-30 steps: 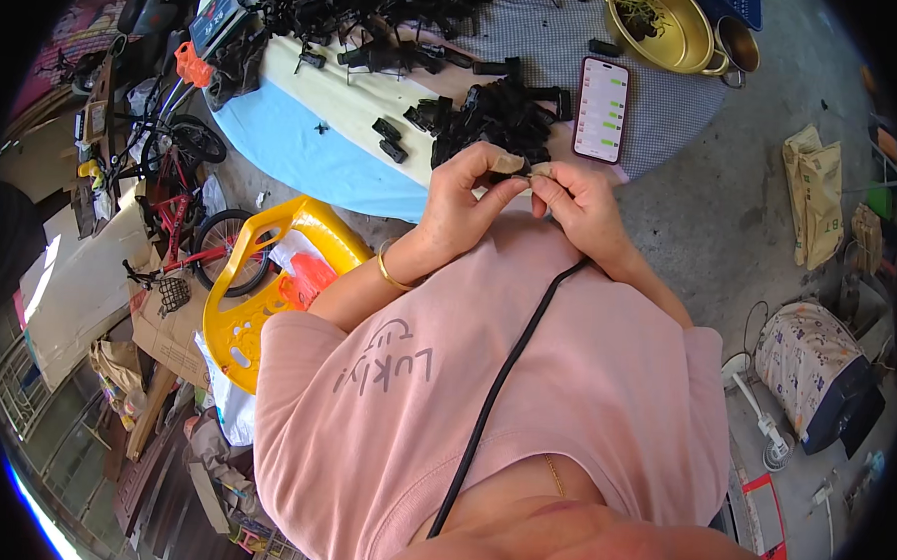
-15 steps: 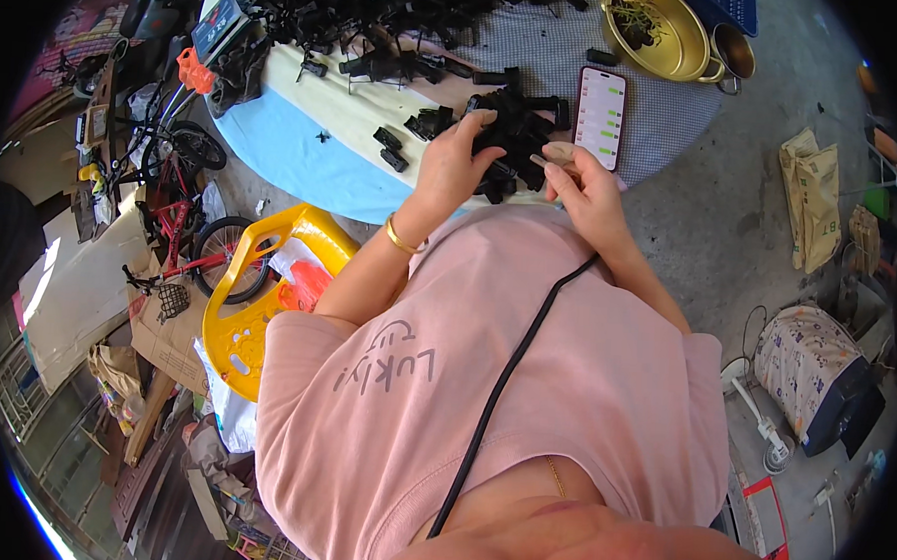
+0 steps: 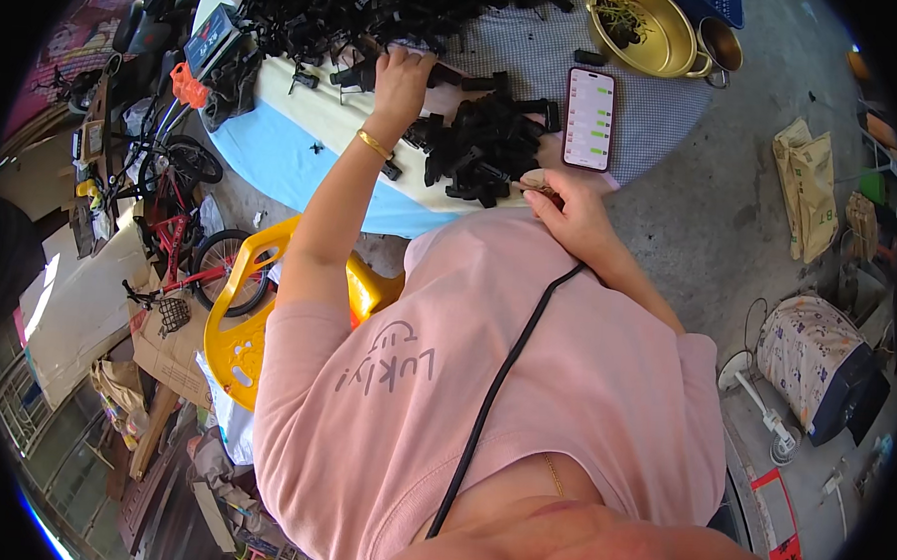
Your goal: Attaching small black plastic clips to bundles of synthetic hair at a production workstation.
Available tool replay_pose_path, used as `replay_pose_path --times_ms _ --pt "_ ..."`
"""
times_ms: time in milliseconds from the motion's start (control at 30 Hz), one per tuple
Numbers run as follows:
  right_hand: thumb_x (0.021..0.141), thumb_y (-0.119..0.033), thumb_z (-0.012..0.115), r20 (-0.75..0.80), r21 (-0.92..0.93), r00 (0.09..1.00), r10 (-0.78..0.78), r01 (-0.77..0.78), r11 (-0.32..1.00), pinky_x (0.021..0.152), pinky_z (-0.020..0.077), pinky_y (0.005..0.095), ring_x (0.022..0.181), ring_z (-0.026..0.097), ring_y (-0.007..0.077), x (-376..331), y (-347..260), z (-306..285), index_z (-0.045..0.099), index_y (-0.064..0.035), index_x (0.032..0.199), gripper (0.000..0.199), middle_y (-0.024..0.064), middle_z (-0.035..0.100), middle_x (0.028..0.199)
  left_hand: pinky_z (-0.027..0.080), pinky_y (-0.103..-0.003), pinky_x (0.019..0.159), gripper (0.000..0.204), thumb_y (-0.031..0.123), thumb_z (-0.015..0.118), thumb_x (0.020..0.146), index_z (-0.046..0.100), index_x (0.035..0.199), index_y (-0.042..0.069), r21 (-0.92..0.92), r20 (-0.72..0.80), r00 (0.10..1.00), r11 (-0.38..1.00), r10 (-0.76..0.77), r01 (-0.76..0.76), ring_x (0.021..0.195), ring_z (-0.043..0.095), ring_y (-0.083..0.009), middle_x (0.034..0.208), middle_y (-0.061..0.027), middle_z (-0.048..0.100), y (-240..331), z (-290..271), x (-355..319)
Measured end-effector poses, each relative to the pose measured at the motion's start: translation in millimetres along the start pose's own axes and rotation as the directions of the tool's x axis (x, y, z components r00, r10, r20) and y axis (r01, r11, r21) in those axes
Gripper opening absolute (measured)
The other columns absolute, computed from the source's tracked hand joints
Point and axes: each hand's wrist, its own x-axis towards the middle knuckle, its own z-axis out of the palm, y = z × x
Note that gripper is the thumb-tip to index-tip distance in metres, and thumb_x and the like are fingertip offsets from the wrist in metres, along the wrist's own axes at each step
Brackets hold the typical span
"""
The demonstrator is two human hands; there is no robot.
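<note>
My left hand [image 3: 403, 86] reaches over the far side of the table, its fingers bent down onto black plastic parts [image 3: 349, 77] at the edge of the large heap [image 3: 380, 12]. It appears closed on one part, though the fingertips are hidden. Close to my body, my right hand [image 3: 574, 213] is pinched around a small, thin, pale piece [image 3: 525, 186]; most of that piece is covered by the fingers. Just left of my right hand lies a smaller pile of black parts [image 3: 484, 146]. A gold bracelet [image 3: 374, 144] circles my left wrist.
A lit phone [image 3: 589, 119] lies right of the smaller pile. Beyond it stand a gold-coloured basin [image 3: 653, 59] with green stems and a small metal pot [image 3: 724, 50]. A digital scale [image 3: 214, 35] sits at the far left. A yellow chair [image 3: 236, 336] stands at my left.
My left hand has moved away from the smaller pile, forward and left to the large heap's edge. My right hand has drawn slightly nearer to my body, still pinching the pale piece.
</note>
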Motion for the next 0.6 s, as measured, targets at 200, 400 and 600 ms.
replay_pose_path --times_ms 200,400,600 --pt "0.081 -0.011 0.059 -0.094 0.005 0.994 -0.057 0.058 0.998 0.063 0.0451 0.0214 0.067 0.055 0.0079 3.0 -5.0 -0.7 0.055 0.0019 0.103 0.026 0.0051 0.062 0.083 0.046 -0.031 0.071 0.035 0.004 0.062 0.073 0.055 0.108 0.004 -0.536 -0.156 0.948 0.830 -0.277 0.154 0.078 0.060 -0.0215 0.089 -0.0086 0.062 26.4 -50.3 0.4" --pt "0.076 -0.008 0.066 -0.237 0.061 0.957 -0.167 0.187 0.981 0.062 0.0455 0.0195 0.069 0.055 0.0062 15.2 -18.7 2.2 0.059 -0.0001 0.098 0.025 0.0030 0.063 0.083 0.047 -0.024 0.076 0.046 0.000 0.057 0.081 0.038 0.122 -0.002 -0.942 0.319 0.924 0.041 -0.208 0.334 0.085 0.058 -0.0136 0.093 -0.0096 0.058 93.5 -72.2 -39.5" --pt "0.076 -0.008 0.067 -0.281 0.135 0.940 -0.192 0.237 0.962 0.062 0.0459 0.0191 0.072 0.055 0.0050 18.1 -16.7 0.6 0.058 -0.0003 0.094 0.022 0.0012 0.062 0.081 0.047 -0.023 0.074 0.027 0.005 0.059 0.081 0.046 0.104 -0.001 -0.925 0.363 0.908 -0.201 -0.208 0.323 0.084 0.056 -0.0105 0.092 -0.0059 0.057 128.7 -98.8 -59.6"
